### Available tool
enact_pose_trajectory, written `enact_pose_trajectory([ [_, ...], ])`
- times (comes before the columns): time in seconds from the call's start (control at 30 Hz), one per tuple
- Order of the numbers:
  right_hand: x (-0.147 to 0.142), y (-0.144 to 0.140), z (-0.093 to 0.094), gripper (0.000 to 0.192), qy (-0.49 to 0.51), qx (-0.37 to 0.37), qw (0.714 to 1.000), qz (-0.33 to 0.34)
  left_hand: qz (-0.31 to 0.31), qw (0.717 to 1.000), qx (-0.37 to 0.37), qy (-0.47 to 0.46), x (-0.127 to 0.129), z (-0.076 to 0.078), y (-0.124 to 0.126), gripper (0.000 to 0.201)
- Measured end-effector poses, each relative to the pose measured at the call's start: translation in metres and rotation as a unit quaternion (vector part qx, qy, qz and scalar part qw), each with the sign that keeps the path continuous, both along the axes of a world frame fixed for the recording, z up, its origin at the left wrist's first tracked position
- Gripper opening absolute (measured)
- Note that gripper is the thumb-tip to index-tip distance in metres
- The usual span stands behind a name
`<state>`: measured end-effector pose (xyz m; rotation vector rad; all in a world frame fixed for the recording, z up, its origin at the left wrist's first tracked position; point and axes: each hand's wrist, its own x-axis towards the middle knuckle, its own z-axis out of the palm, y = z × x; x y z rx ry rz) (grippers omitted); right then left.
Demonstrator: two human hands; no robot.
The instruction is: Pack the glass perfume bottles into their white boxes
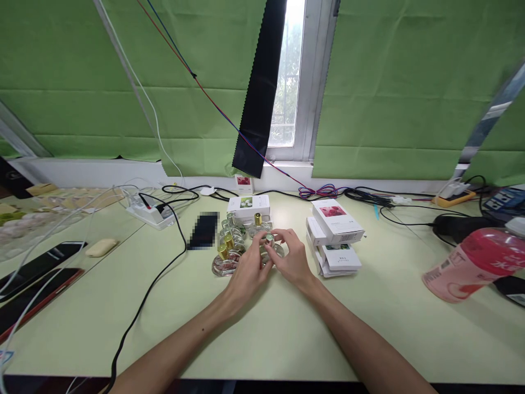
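Observation:
Both hands meet around one glass perfume bottle with a silvery cap, standing on the table. My left hand closes on it from the left, while my right hand has thumb and fingers on its cap and right side. Fingers hide much of the glass. Close by on the left, several more perfume bottles with gold or silvery caps stand in a cluster. Another gold-capped bottle is just behind my left hand, in front of a white box with a green picture.
Stacked white boxes stand to the right of my hands. A pink drink bottle is at far right. On the left lie a blurred-out dark phone, a black cable, a power strip and more phones.

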<state>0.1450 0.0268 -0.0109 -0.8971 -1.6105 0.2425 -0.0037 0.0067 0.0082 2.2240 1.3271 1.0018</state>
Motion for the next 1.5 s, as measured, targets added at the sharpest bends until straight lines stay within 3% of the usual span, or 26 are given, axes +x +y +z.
enact_pose_trajectory([
  [0.63,-0.0008,0.0008,-0.0024,0.027,-0.008,-0.017,1.000,-0.016,-0.004,1.000,0.010,-0.012,0.0003,-0.0003,0.0007,0.054],
  [0.87,-0.0018,-0.0012,-0.0019,0.038,-0.006,0.004,1.000,-0.005,-0.001,1.000,0.007,-0.016,-0.0002,0.0004,0.0002,0.058],
  [1.5,-0.0012,-0.0006,0.0011,0.028,-0.009,-0.012,1.000,-0.015,-0.007,1.000,-0.002,-0.009,0.0005,0.0018,-0.0005,0.056],
])
